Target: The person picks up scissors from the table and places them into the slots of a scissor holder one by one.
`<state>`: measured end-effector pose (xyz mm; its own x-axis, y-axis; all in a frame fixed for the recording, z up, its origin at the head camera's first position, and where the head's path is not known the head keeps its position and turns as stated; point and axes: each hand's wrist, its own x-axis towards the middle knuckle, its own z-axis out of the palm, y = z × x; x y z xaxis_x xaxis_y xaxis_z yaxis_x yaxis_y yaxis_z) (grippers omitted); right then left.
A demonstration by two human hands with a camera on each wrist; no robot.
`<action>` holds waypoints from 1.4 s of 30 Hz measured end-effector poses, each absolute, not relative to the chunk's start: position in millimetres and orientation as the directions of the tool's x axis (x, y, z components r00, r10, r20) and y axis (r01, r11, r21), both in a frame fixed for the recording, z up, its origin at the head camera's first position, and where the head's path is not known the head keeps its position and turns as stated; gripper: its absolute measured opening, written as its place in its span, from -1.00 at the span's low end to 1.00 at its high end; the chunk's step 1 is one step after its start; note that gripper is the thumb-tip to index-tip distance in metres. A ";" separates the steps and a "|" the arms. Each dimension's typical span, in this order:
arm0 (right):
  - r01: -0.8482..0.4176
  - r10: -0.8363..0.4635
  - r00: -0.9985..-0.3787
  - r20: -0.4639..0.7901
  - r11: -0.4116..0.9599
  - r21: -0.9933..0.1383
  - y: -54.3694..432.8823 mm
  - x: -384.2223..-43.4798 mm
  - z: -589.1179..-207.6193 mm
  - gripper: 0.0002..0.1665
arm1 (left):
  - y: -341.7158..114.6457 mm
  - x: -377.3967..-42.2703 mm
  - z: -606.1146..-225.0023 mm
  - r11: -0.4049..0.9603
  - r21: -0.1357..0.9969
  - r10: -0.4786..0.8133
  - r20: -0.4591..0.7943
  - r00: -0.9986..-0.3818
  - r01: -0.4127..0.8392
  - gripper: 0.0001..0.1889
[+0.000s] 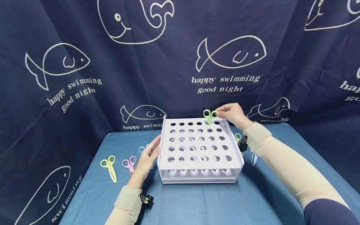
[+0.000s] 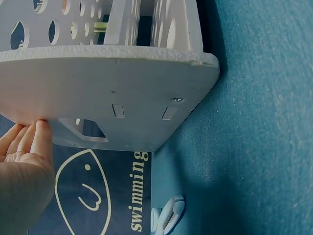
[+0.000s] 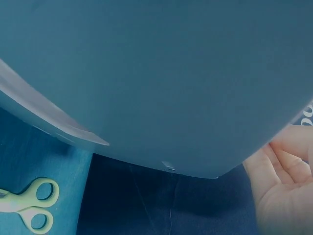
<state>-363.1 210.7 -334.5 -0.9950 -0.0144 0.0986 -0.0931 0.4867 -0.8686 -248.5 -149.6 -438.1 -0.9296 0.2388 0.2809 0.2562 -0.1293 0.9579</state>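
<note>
A white rack (image 1: 197, 165) with rows of round holes stands on the table. At its back row, my right hand (image 1: 232, 113) pinches one handle loop of a pair of green scissors (image 1: 208, 118), held upright with the blades down in a hole near the right corner. Through the rack's side, the left wrist view shows a strip of green (image 2: 100, 27). My left hand (image 1: 147, 157) rests against the rack's left side panel (image 2: 98, 78), fingers fairly straight. In the right wrist view the panel hides the right fingertips.
Left of the rack lie yellow scissors (image 1: 111, 167), pink scissors (image 1: 129, 163) and blue scissors (image 1: 141, 148), the blue partly behind my hand. On the right are more green scissors (image 3: 36, 201) and a light blue handle (image 1: 254, 159). A dark printed curtain (image 1: 180, 62) hangs behind.
</note>
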 end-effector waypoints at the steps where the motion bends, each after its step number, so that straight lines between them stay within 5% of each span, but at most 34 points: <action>1: -0.090 -0.012 -0.995 0.096 0.493 -0.865 210.6 -363.1 -334.7 -0.69 | -149.7 -248.6 -437.9 -0.129 0.958 0.238 0.281 -0.930 0.257 -0.44; 42: -0.091 -0.036 -0.996 0.084 0.508 -0.856 204.4 -365.9 -351.3 -0.75 | -149.5 -248.5 -439.0 -0.132 0.954 0.234 0.294 -0.927 0.269 -0.44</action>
